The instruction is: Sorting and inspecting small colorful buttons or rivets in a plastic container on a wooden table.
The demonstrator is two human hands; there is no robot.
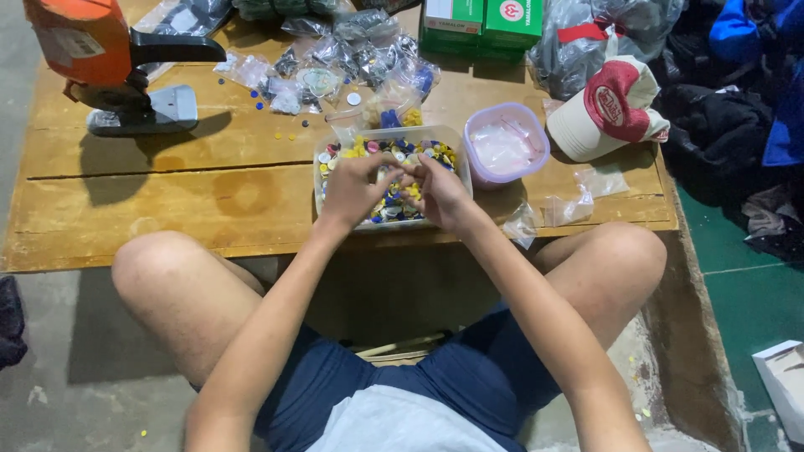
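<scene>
Both hands meet over the clear tub of colourful buttons at 12 o'clock on the wooden table. Left hand and right hand have fingertips pinched together, on what I can't tell. Buttons look light, hard and slippery, so best gripped by the rim.

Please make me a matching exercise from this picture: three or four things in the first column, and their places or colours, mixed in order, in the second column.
Things:
1. clear tray of buttons
2. round pink tub
3. cap
4. orange machine

Descriptions:
A. far left end of the wooden table
B. red and cream, at the table's right end
C. under the left hand and right hand
D. just right of the tray, lined with clear plastic

Pairs: 1-C, 2-D, 3-B, 4-A
</scene>
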